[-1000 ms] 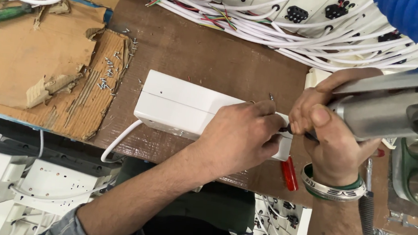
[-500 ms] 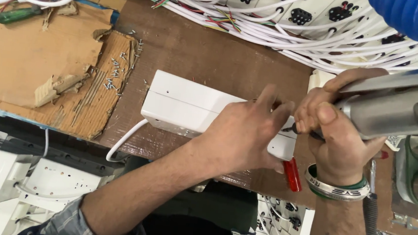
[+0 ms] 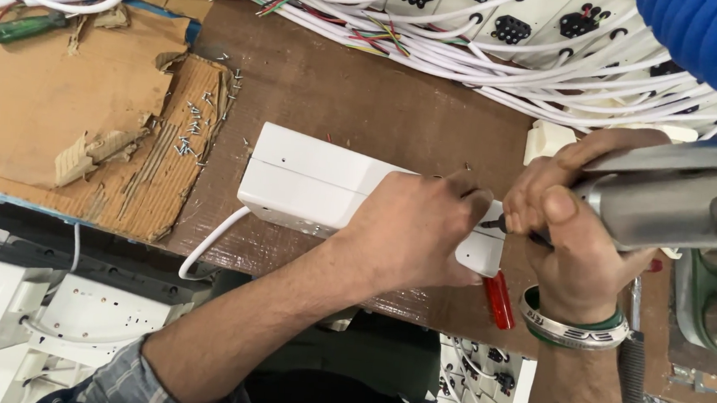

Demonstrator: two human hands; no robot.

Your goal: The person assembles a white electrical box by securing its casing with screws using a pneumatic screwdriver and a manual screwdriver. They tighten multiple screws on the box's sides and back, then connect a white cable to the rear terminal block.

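A long white extension box (image 3: pixel 310 177) lies on the brown wooden bench (image 3: pixel 357 100), with a white cable (image 3: pixel 208 241) leaving its near side. My left hand (image 3: pixel 415 231) presses down on the box's right end, fingers pinched near the tool tip. My right hand (image 3: pixel 571 233) grips a grey metal power screwdriver (image 3: pixel 678 203) whose dark bit (image 3: pixel 493 223) touches the box's right end. Steel and green bangles circle my right wrist.
A red-handled screwdriver (image 3: pixel 499 300) lies under the box's right end. Loose screws (image 3: pixel 191 122) sit on torn cardboard (image 3: pixel 53 113) at left, near a green screwdriver (image 3: pixel 21 28). White cables (image 3: pixel 470 45) and socket plates cross the back. A blue sleeve (image 3: pixel 706 41) is at top right. More white boxes (image 3: pixel 22 321) lie below.
The view has shifted slightly; my left hand's fingers have settled closer to the bit at the box's right end. My right hand keeps the power screwdriver in place.
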